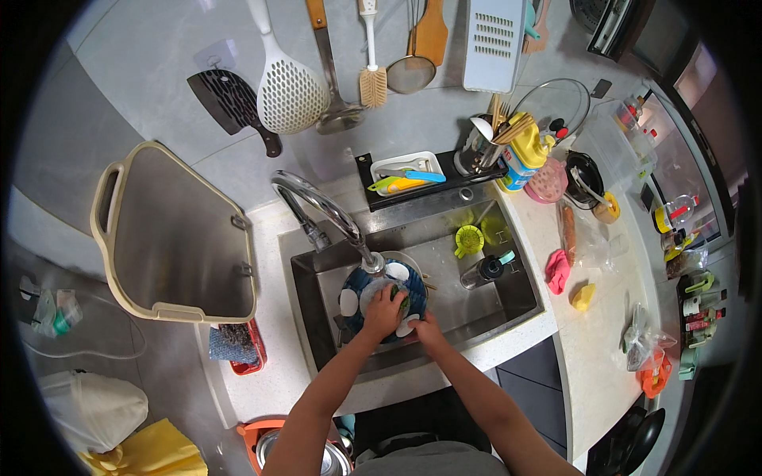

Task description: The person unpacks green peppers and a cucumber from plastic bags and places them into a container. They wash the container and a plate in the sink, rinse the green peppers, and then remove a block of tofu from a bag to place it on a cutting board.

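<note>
A round blue dish (352,279) with large white patches lies under the faucet (324,208) in the steel sink (440,309). My left hand (386,310) rests over its middle, fingers curled beside something small and green (394,290); whether that is held or part of the dish is unclear. On the near right rim, my right hand (427,333) grips the dish, its thumb on top. Behind it shows the edge of a pale dish (408,257), partly hidden. Chopstick-like sticks (429,285) poke out at the right.
In the sink's right part are a yellow-green strainer (469,240) and a dark bottle (482,272). A cutting board (178,238) stands left, near a red basket (257,351). A cleaver (229,101) and skimmer (290,89) hang above. A pink cloth (558,272) lies on the right counter.
</note>
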The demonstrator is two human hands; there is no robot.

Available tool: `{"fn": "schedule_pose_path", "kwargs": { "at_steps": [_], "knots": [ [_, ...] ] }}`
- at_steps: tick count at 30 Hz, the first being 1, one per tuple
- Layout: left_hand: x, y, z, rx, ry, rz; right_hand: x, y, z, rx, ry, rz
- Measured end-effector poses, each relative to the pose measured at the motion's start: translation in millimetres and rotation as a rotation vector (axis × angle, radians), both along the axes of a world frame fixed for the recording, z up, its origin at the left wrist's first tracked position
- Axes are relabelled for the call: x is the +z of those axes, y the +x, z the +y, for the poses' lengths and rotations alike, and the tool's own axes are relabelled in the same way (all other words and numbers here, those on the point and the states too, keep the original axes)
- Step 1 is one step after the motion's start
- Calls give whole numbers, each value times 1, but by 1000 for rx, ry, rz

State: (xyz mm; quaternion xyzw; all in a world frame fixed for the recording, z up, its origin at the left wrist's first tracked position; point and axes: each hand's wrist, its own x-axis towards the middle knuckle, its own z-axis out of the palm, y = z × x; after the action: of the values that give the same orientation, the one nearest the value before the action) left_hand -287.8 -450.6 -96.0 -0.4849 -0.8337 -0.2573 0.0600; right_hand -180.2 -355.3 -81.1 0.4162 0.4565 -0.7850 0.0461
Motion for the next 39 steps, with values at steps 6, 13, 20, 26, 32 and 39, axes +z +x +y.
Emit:
{"fn": "schedule_pose_path", "kwargs": {
  "at_steps": [6,13,20,26,32,39],
  "knots": [
    [-15,-10,-6,141,-412,-374,-4,2,-3,4,9,15],
    [-10,6,0,343,-110,-328,-1,2,-2,-16,-16,-8],
    [0,2,-28,156,202,-735,-15,1,5,-100,2,0],
    [34,-33,-19,521,631,-916,-21,-5,10,-169,-46,37],
    [78,-51,-6,397,374,-454,-12,-5,17,-172,-39,18],
    [92,-45,-3,310,407,-788,-18,-3,16,-148,-33,14]
  ]
}}
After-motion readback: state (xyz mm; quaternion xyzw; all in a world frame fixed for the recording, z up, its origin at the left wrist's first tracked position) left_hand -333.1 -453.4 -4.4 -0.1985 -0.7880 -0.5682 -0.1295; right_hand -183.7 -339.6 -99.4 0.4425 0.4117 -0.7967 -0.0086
